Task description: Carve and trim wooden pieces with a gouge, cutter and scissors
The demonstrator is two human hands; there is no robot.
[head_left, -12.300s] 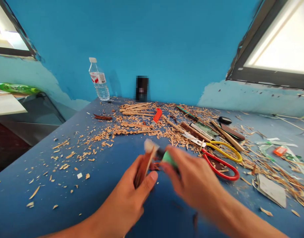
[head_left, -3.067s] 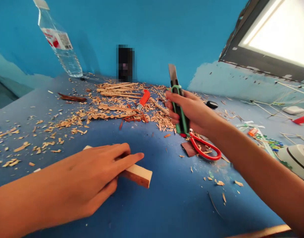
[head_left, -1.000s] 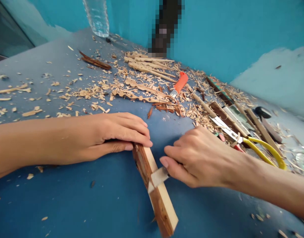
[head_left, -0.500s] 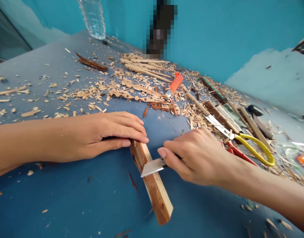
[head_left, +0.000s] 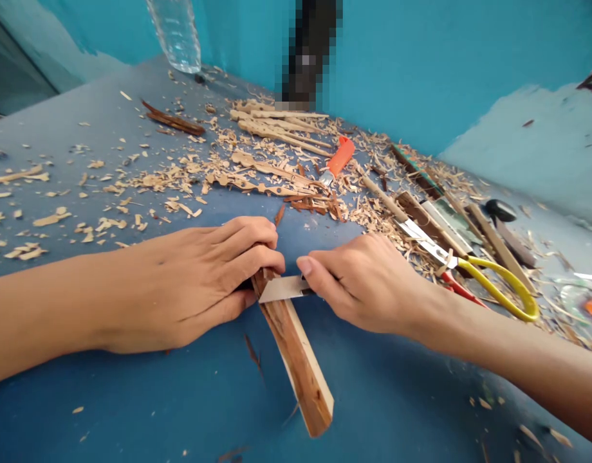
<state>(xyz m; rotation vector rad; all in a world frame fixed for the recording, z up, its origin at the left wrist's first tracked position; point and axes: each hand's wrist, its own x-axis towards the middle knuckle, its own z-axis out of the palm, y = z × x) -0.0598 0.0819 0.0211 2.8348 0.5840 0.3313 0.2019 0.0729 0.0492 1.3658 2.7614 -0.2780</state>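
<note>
My left hand (head_left: pixel 213 276) is closed round the far end of a piece of wood (head_left: pixel 298 363), pressing it to the blue tabletop. The wood has brown bark on top and a pale cut side. In my right hand (head_left: pixel 363 283) is a utility knife (head_left: pixel 281 289); its handle is mostly hidden in my fist. The broad blade lies across the bark, close to my left fingers. A thin dark bark strip (head_left: pixel 252 354) lies left of the wood.
Carved wooden sticks (head_left: pixel 281 125) and shavings spread over the back of the blue table (head_left: pixel 146 411). An orange-handled tool (head_left: pixel 342 155), scissors (head_left: pixel 506 289) with yellow and red handles, and other tools lie to the right. A clear plastic bottle (head_left: pixel 177 38) stands at the back left.
The knife blade has moved up the wood, away from me, toward my left hand. My left fingers are now more bent, and the back of that hand is raised.
</note>
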